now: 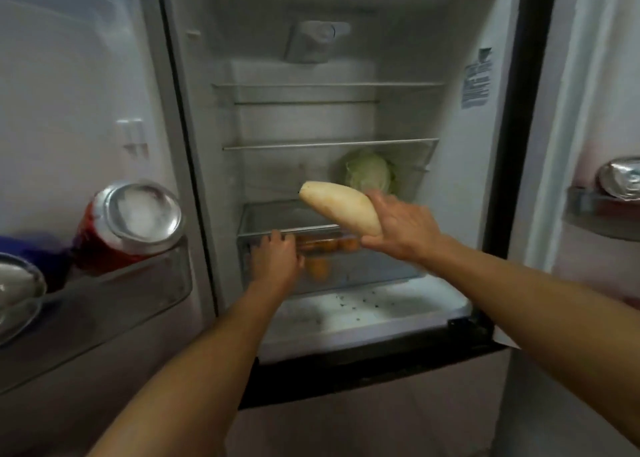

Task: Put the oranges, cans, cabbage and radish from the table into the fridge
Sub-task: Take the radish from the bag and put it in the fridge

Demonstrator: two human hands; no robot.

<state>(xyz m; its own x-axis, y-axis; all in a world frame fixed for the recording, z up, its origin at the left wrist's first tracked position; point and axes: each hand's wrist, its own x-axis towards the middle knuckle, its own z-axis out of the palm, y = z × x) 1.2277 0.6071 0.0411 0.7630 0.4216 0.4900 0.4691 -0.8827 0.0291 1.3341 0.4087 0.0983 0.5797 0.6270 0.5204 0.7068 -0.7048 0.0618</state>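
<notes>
My right hand [398,226] grips a pale white radish [341,211] by its thick end and holds it in front of the open fridge, above the clear crisper drawer [367,269]. My left hand [275,257] grips the drawer's front rim at the left. Oranges [329,247] show through the drawer's clear front. A green cabbage [369,174] sits on the shelf above the drawer, at the right, just behind the radish. A red can [124,224] lies tilted in the left door bin, and another can [17,283] shows at the far left.
Two wire-edged glass shelves [329,144] sit higher in the fridge. The left door bin [104,304] juts toward me. A right door shelf [602,211] holds a silver can top [621,178]. The fridge's lower ledge [374,321] is below the drawer.
</notes>
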